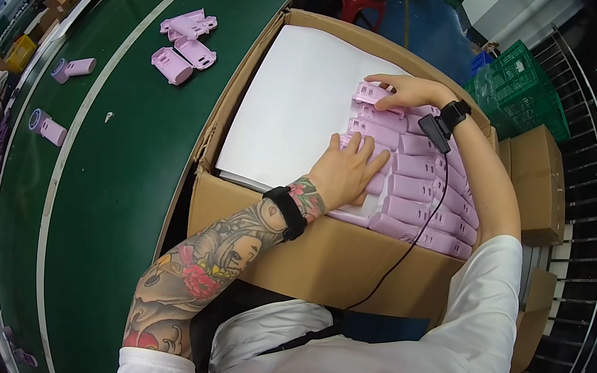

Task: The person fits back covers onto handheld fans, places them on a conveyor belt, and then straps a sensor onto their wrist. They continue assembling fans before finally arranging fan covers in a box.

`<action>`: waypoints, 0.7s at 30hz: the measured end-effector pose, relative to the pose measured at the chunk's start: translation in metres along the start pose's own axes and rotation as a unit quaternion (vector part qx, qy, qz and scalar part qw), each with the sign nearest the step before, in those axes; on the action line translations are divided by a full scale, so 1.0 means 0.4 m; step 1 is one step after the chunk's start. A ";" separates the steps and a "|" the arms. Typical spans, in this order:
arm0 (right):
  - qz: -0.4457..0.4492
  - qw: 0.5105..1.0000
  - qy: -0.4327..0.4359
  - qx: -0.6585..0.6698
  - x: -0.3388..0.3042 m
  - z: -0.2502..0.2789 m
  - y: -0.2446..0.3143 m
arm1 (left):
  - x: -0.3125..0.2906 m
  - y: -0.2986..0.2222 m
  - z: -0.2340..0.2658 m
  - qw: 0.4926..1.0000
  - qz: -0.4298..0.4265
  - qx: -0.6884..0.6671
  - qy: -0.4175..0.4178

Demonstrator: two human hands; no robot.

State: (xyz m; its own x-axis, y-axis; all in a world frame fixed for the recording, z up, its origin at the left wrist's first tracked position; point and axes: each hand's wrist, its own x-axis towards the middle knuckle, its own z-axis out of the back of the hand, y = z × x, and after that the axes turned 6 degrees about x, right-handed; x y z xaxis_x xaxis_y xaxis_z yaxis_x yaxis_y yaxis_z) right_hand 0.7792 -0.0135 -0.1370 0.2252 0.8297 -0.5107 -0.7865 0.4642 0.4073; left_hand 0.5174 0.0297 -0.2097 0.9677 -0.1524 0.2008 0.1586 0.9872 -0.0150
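A cardboard box holds rows of pink plastic housing shells on its right side. My left hand lies over the shells near the middle of the box, fingers spread and touching them; its palm hides what is underneath. At the far end of the rows, my right hand has thumb and fingers around a pink shell with small cutouts. White sheets fill the box's left side, flat beside the shells.
Left of the box runs a green conveyor carrying loose pink shells and pink handle-shaped parts. Green crates and cardboard cartons stand to the right by a metal railing. A black cable hangs from my right wrist across the box.
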 end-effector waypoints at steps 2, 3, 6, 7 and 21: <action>-0.017 1.000 -0.009 0.010 -0.006 -0.004 0.004 | 0.009 0.004 0.001 1.000 0.017 0.012 -0.011; -0.026 0.999 -0.013 0.015 -0.009 -0.003 0.006 | 0.010 0.003 0.002 1.000 0.016 0.013 -0.011; -0.032 0.999 0.002 0.006 -0.008 -0.005 -0.004 | 0.011 0.001 0.006 0.997 0.012 0.055 -0.048; -0.036 0.999 0.009 0.002 -0.009 -0.005 -0.008 | 0.014 0.002 -0.001 0.997 0.011 0.055 -0.050; -0.037 0.956 0.071 0.282 -0.020 -0.092 0.045 | 0.008 0.062 0.002 0.987 0.128 0.010 -0.095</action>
State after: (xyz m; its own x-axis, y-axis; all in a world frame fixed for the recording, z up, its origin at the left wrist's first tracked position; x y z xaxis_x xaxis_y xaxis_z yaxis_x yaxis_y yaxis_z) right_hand 0.7419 -0.0232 -0.1534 0.1567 0.7559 -0.6357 -0.3264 0.6471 0.6890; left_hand 0.5244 0.0536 -0.2086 0.9209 0.1117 0.3734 -0.0921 0.9933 -0.0701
